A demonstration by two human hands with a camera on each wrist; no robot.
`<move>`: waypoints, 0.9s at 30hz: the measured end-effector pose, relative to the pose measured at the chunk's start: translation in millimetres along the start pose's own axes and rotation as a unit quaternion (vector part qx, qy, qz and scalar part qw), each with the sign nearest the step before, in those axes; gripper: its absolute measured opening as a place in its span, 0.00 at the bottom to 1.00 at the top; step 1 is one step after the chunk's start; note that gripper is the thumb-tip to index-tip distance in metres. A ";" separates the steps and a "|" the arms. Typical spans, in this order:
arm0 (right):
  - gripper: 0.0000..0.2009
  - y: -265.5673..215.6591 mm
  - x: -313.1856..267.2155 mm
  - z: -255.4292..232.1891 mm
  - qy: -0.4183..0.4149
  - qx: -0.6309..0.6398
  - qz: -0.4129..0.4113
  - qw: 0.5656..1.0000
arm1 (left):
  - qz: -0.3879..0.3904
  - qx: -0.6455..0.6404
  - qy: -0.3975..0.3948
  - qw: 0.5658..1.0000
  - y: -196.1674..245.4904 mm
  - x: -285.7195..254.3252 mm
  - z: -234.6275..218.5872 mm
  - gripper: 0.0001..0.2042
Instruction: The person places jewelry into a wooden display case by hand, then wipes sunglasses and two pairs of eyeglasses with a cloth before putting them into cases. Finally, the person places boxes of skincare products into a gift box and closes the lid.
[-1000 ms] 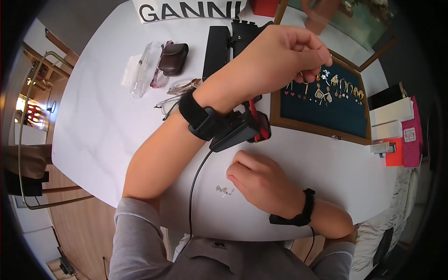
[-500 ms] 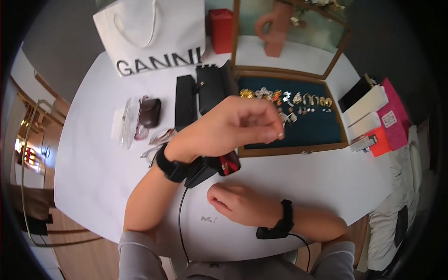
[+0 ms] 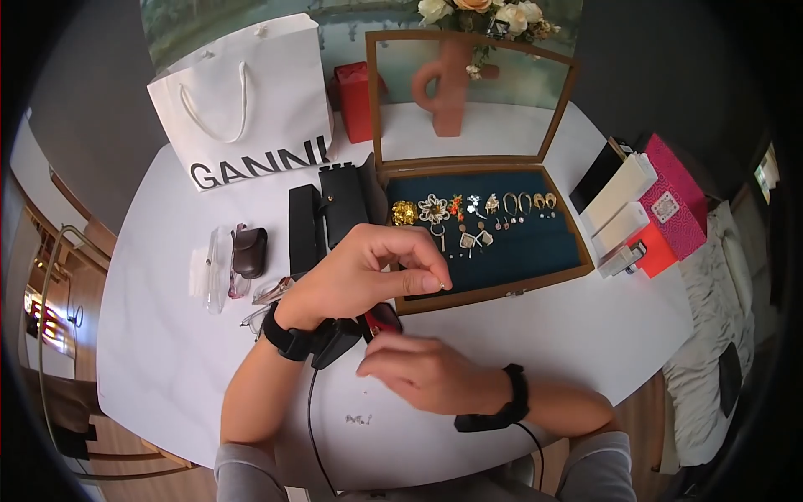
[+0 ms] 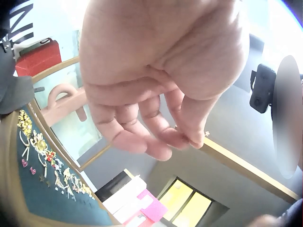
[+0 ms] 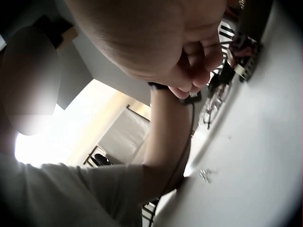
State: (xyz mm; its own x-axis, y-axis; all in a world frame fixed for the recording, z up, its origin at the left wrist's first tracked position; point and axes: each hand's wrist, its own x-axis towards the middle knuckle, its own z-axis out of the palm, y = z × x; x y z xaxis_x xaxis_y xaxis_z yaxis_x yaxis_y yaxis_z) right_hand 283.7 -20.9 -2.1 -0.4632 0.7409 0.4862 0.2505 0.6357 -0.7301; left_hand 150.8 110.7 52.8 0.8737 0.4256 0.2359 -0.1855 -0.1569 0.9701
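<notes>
My left hand is raised in front of the jewelry case, overlapping its front left corner in the head view. Thumb and index finger pinch a tiny gold earring; its exact shape is too small to make out. Lower and nearer my body, my right hand hovers over the white table with fingers curled. Its fingertips pinch a tiny shiny piece. A little pile of small silvery pieces lies below that hand, and one stray bit sits apart. Several earrings stand in rows on the case's dark teal lining.
The case's glass lid is raised. Left of the case are black boxes, a brown pouch and glasses. A white paper bag stands behind; boxes are at the right. A cable trails from my left wrist.
My left hand has come back from over the earrings toward my body, nearer the right hand, still pinching the gold earring. The head view has tilted up. My right hand has stayed low over the table.
</notes>
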 end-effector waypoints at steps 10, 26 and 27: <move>0.07 -33.2 12.4 -77.4 0.259 0.035 0.070 0.963 | 0.063 -0.012 0.081 0.995 -1.4 2.2 8.6 0.03; 0.07 -29.1 10.9 -72.7 0.310 0.063 0.086 0.945 | 0.139 0.061 0.128 0.980 -7.8 5.4 21.5 0.03; 0.07 -28.3 10.7 -70.9 0.313 0.051 0.081 0.945 | 0.139 0.062 0.127 0.980 -10.0 5.5 22.6 0.03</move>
State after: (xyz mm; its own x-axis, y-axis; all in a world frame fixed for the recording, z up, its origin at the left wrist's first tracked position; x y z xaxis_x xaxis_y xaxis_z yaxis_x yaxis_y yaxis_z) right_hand 332.0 -15.6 57.8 0.1757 0.8293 0.5305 0.1778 0.5032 -0.8457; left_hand 167.6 94.5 43.1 0.6535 0.5567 0.5128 -0.3317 -0.3984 0.8552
